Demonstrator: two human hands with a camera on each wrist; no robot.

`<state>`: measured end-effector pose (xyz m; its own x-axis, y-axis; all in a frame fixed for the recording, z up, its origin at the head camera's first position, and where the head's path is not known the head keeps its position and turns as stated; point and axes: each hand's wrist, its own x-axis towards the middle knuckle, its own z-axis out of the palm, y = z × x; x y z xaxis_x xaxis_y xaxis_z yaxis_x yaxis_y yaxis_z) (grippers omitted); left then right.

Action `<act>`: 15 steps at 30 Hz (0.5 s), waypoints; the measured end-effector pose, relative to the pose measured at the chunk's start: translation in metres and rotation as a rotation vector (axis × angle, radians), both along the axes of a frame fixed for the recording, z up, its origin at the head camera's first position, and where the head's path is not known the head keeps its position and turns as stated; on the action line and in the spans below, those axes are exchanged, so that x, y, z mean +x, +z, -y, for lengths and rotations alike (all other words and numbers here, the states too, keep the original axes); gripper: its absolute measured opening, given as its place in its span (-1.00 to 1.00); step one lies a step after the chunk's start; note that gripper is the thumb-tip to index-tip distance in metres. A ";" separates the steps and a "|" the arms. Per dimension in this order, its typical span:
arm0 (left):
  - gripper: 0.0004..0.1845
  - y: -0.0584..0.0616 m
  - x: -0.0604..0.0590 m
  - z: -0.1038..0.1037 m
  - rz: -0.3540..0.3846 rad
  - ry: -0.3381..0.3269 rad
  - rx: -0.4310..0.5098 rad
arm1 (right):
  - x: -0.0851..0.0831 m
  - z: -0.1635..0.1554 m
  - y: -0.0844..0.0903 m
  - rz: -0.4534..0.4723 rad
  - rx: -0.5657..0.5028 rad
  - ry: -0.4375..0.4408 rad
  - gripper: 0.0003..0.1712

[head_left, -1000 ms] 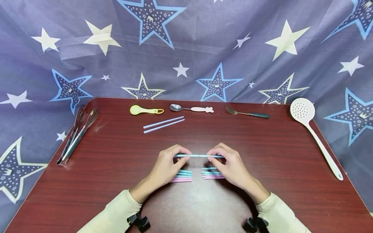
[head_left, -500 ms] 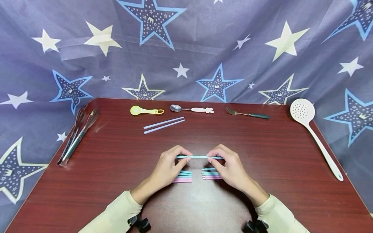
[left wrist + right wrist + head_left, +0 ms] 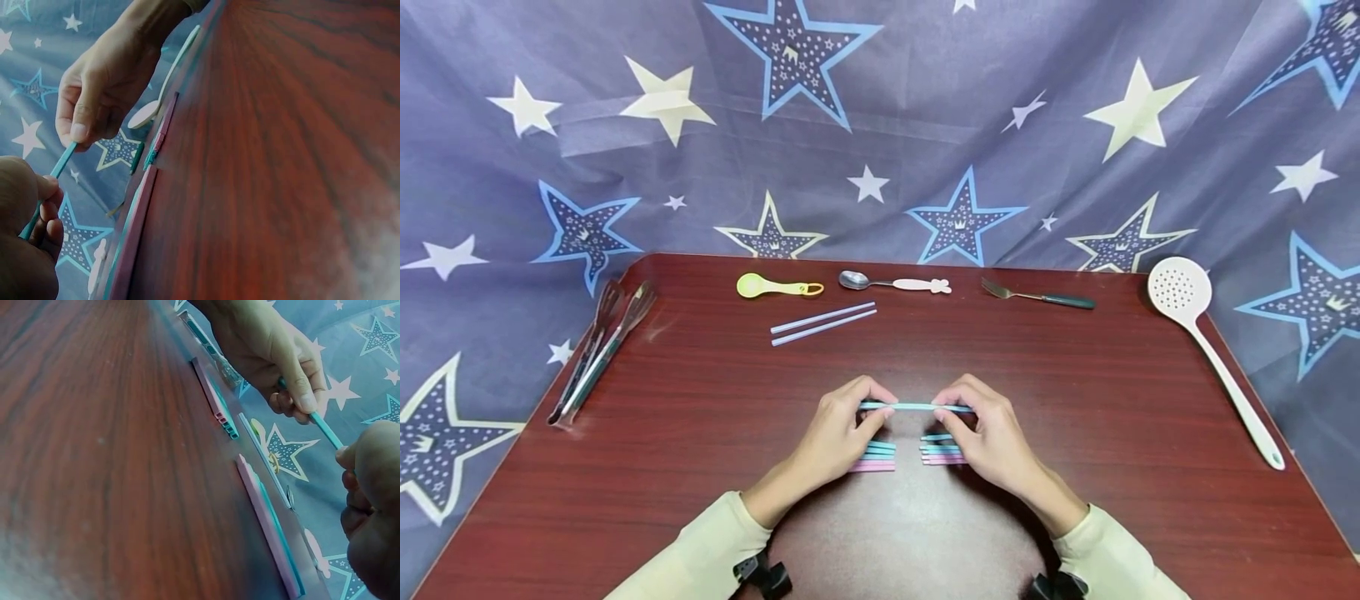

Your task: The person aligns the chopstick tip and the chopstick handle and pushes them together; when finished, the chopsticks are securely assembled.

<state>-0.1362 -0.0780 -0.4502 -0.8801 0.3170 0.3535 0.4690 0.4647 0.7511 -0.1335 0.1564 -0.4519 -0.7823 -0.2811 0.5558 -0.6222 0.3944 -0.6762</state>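
Note:
In the head view my left hand (image 3: 835,425) and right hand (image 3: 996,427) face each other above the table, each pinching one half of a slim teal chopstick (image 3: 914,407) between thumb and fingers. The stick lies level in a straight line from hand to hand. In the left wrist view the teal chopstick (image 3: 62,161) stands clear of the table. Below my left hand lies a row of short teal and pink chopstick pieces (image 3: 882,454), partly hidden by it. A matching row of pieces (image 3: 942,449) lies below my right hand; hollow ends show on the left row in the right wrist view.
Beyond the hands lie two lilac chopsticks (image 3: 823,324). Along the back edge are a yellow measuring spoon (image 3: 775,287), a spoon with a white handle (image 3: 895,282) and a green-handled fork (image 3: 1045,298). A white skimmer (image 3: 1213,350) lies at right, metal tongs (image 3: 598,358) at left.
The dark seam between the two halves of the teal chopstick, visible earlier, no longer shows. My hands have come very slightly closer together, both still pinching it.

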 end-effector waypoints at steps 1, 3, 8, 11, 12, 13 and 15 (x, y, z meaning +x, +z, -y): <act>-0.94 0.000 0.000 -0.001 0.000 -0.002 0.001 | 0.000 0.000 0.000 -0.003 -0.003 -0.003 -0.77; -0.94 0.000 -0.001 -0.001 0.002 -0.006 -0.003 | 0.000 -0.001 0.000 0.000 0.001 -0.010 -0.76; -0.93 0.002 -0.001 0.000 0.016 -0.007 -0.020 | -0.001 -0.003 -0.002 0.044 0.039 0.000 -0.82; -0.93 0.005 -0.001 0.004 0.026 -0.013 -0.038 | -0.003 -0.004 -0.002 0.059 0.053 0.016 -0.85; -0.93 0.006 -0.002 0.006 0.026 -0.019 -0.046 | -0.003 -0.004 -0.003 0.056 0.053 0.020 -0.86; -0.92 0.007 -0.002 0.007 0.020 -0.026 -0.056 | -0.004 -0.004 -0.003 0.053 0.051 0.022 -0.85; -0.92 0.009 -0.004 0.011 0.008 -0.033 -0.077 | -0.005 -0.006 -0.003 0.038 0.039 0.016 -0.84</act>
<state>-0.1404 -0.0885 -0.4410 -0.8713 0.3719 0.3203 0.4795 0.5056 0.7173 -0.1388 0.1621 -0.4550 -0.7982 -0.3144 0.5138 -0.6023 0.4114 -0.6841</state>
